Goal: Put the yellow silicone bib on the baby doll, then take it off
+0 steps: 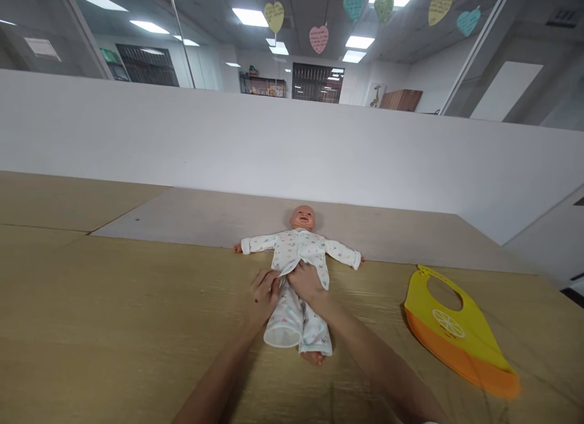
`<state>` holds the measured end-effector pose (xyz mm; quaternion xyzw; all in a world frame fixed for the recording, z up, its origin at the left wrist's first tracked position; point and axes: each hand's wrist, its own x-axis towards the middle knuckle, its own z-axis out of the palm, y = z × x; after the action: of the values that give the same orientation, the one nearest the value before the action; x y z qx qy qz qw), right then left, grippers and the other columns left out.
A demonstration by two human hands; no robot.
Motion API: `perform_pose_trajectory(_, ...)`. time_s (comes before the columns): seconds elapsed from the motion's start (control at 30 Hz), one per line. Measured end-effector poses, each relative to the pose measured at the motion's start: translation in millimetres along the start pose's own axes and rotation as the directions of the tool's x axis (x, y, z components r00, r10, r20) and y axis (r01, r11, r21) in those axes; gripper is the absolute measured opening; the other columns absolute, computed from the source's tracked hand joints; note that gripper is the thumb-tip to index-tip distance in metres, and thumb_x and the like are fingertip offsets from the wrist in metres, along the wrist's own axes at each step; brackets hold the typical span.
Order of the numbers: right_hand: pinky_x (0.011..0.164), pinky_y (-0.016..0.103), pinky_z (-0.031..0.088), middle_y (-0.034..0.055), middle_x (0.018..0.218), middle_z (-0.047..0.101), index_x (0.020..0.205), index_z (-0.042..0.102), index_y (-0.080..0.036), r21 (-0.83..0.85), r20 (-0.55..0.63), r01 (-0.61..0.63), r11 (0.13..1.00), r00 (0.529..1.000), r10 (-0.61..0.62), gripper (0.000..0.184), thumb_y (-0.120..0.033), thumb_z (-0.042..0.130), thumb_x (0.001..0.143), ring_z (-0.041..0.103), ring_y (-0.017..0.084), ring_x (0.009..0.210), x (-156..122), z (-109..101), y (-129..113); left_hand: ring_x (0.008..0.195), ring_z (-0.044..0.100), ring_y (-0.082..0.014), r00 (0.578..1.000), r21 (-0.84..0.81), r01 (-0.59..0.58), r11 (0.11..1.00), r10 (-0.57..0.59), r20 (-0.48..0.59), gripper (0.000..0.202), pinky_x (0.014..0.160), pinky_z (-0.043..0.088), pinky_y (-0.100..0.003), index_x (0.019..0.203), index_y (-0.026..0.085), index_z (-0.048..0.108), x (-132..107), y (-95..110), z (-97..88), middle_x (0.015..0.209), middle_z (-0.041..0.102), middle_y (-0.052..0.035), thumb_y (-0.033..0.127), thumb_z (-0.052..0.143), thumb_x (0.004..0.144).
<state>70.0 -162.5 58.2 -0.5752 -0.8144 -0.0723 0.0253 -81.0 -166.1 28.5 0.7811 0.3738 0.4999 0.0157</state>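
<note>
A lit room (221,77) shows through glass above a white wall (292,150), which runs along the back of a wood-toned worktop (137,314) with a paler strip at the rear. A doll (298,247) lies on its back at the center of the worktop, arms spread, head toward the wall. Well to its right lies a yellow-and-orange bib (456,333) printed with a citrus slice. The doll wears patterned white trousers (287,314) and a matching top (288,250), its hem drawn up at the waist between two bare hands. The right hand (308,281) is closed in at the middle of the hem; the left hand (265,293), fingers bent, touches the clothing at the side. Which layer either one grips cannot be told. Colored hearts (319,39) hang up by the glass. One trouser cuff gapes round; from the other pokes a foot (313,357).
</note>
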Motion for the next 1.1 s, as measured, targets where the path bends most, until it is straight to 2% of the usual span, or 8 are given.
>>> perform_pose_trajectory(0.23,0.080,0.034,0.052,0.0138,0.113,0.065,0.117,0.062,-0.014,0.042,-0.050,-0.013,0.999,0.999,0.015,0.031,-0.015,0.043,0.093,0.060,0.024,0.106,-19.5,3.9,-7.2,0.085,0.060,-0.0187,0.997,0.025,-0.078,0.997,0.077,0.031,0.014,0.078,0.052,-0.033,0.097,0.018,0.060,-1.1,1.5,2.6,0.089,0.065,-0.0057,0.013,0.050,0.089)
perform_pose_trajectory(0.43,0.070,0.027,0.047,0.0043,0.086,0.065,0.090,0.065,-0.018,0.185,-0.246,-0.026,0.982,0.967,0.072,0.022,-0.021,0.043,0.094,0.061,0.016,0.081,-60.0,9.0,3.4,0.080,0.057,-0.0204,0.970,0.139,-0.134,0.981,0.101,0.221,0.010,0.073,0.050,-0.035,0.082,0.019,0.059,-2.6,0.8,8.2,0.086,0.061,-0.0066,0.012,0.053,0.083)
perform_pose_trajectory(0.57,0.079,0.031,0.047,0.0095,0.106,0.062,0.117,0.059,-0.017,0.206,-0.376,-0.210,0.956,0.885,0.276,0.030,-0.027,0.053,0.089,0.058,0.021,0.094,-73.2,13.9,17.8,0.086,0.057,-0.0221,0.953,0.159,-0.172,0.972,0.123,0.279,0.012,0.078,0.050,-0.037,0.088,0.019,0.060,-6.0,2.0,13.6,0.094,0.060,-0.0087,0.011,0.052,0.083)
perform_pose_trajectory(0.63,0.081,0.034,0.047,0.0116,0.115,0.059,0.128,0.051,-0.018,0.180,-0.330,-0.290,0.940,0.882,0.336,0.045,-0.031,0.058,0.086,0.057,0.025,0.100,-72.2,14.3,20.9,0.089,0.056,-0.0221,0.955,0.151,-0.148,0.977,0.101,0.278,0.015,0.080,0.050,-0.037,0.092,0.019,0.060,-7.8,3.2,15.6,0.096,0.060,-0.0082,0.010,0.051,0.084)
perform_pose_trajectory(0.73,0.079,0.034,0.049,0.0106,0.118,0.058,0.129,0.050,-0.020,0.162,-0.210,-0.338,0.927,0.906,0.367,0.041,-0.030,0.053,0.090,0.059,0.024,0.099,-68.2,11.9,22.8,0.091,0.056,-0.0218,0.961,0.142,-0.122,0.982,0.081,0.263,0.019,0.082,0.050,-0.036,0.097,0.019,0.059,-10.7,4.2,17.9,0.097,0.061,-0.0074,0.008,0.051,0.085)
perform_pose_trajectory(0.93,0.076,0.030,0.049,0.0107,0.113,0.063,0.136,0.047,-0.019,0.136,-0.059,-0.250,0.959,0.964,0.259,0.044,-0.013,0.041,0.092,0.064,0.021,0.095,-74.6,1.7,44.8,0.095,0.057,-0.0229,0.970,0.151,-0.135,0.979,0.100,0.222,0.023,0.083,0.052,-0.039,0.102,0.020,0.060,-14.0,5.3,20.0,0.100,0.061,-0.0080,0.008,0.050,0.086)
perform_pose_trajectory(1.0,0.076,0.030,0.050,0.0104,0.111,0.064,0.137,0.047,-0.020,0.132,-0.069,-0.233,0.963,0.967,0.244,0.048,-0.010,0.043,0.090,0.065,0.021,0.093,-77.9,1.6,50.9,0.097,0.058,-0.0234,0.971,0.150,-0.136,0.979,0.102,0.215,0.022,0.085,0.052,-0.040,0.100,0.020,0.061,-14.1,6.8,19.8,0.102,0.061,-0.0085,0.008,0.050,0.086)
perform_pose_trajectory(1.1,0.082,0.031,0.049,0.0096,0.115,0.063,0.128,0.056,-0.022,0.179,-0.229,-0.167,0.969,0.951,0.206,0.041,-0.010,0.044,0.090,0.063,0.020,0.097,-78.7,7.9,46.7,0.112,0.055,-0.0255,0.973,0.134,-0.145,0.980,0.117,0.197,0.022,0.094,0.050,-0.044,0.097,0.021,0.060,-14.1,8.8,19.5,0.119,0.060,-0.0096,0.007,0.048,0.086)
